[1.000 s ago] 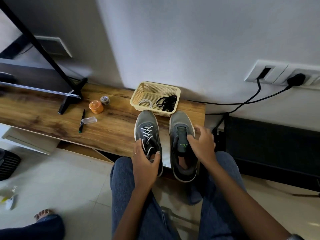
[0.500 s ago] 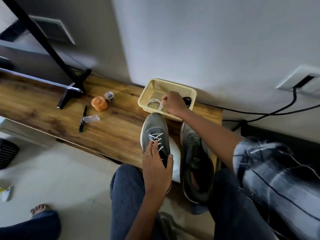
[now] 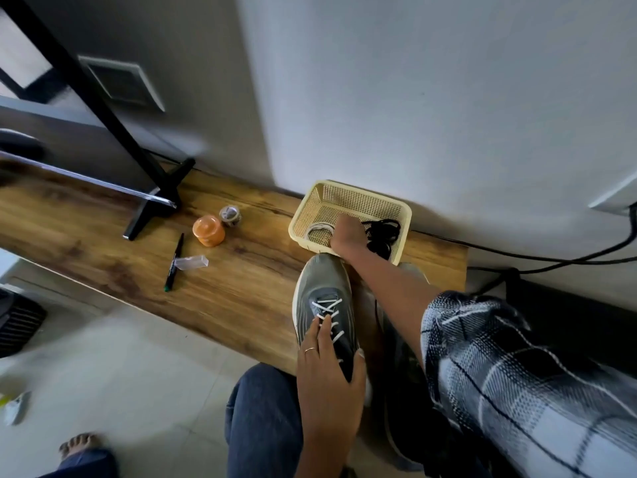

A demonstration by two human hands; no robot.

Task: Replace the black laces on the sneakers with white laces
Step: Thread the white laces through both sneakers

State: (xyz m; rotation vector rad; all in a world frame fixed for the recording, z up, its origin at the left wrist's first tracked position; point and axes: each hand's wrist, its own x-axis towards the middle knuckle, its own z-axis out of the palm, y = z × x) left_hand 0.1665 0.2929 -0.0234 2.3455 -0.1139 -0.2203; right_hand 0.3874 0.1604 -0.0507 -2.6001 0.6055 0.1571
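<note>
I see the coiled white lace (image 3: 319,230) lying in the cream mesh plastic basket (image 3: 358,198), beside the black laces (image 3: 382,234) — my right hand (image 3: 349,232) curls at it, grip unclear. Left hand (image 3: 329,370) rests flat on the white-laced grey sneaker (image 3: 322,288). Risk: snagging black strands too — 2 laces tangled.
</note>
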